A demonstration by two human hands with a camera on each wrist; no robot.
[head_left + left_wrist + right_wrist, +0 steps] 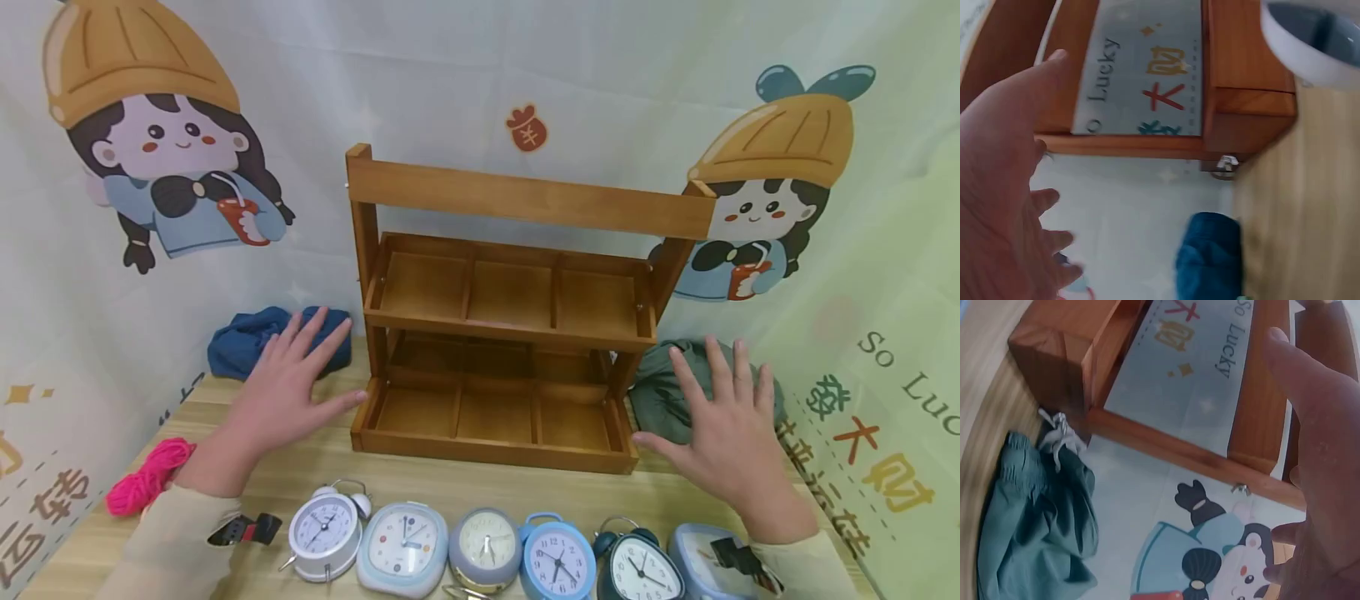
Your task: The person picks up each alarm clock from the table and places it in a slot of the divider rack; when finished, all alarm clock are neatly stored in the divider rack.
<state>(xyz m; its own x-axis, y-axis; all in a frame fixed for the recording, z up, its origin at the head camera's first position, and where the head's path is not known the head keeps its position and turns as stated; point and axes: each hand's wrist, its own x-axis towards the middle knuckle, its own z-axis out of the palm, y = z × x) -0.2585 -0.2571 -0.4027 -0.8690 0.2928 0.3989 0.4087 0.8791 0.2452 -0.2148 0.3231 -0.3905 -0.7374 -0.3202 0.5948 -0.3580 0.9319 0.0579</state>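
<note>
Nearest is a row of alarm clocks (486, 542) on the pale wood-grain table (300, 467). Beyond it on the left, the left hand (283, 402) has its fingers spread and holds nothing; on the right, the right hand (723, 442) is likewise spread and empty. Between them, mid-table, stands the wooden rack (510, 331); whether either thumb touches it I cannot tell. It should be stiff and fairly light for its bulk, its smooth finish perhaps slightly slippery; the side posts (365, 242) look the soundest hold, one per hand. It is warm brown and upright, with two tiers divided three across and a flat top rail (532, 197). Farther back, a blue cloth bundle (238, 343) lies left, a grey-green bag (662, 385) right, before a printed curtain (450, 75).
</note>
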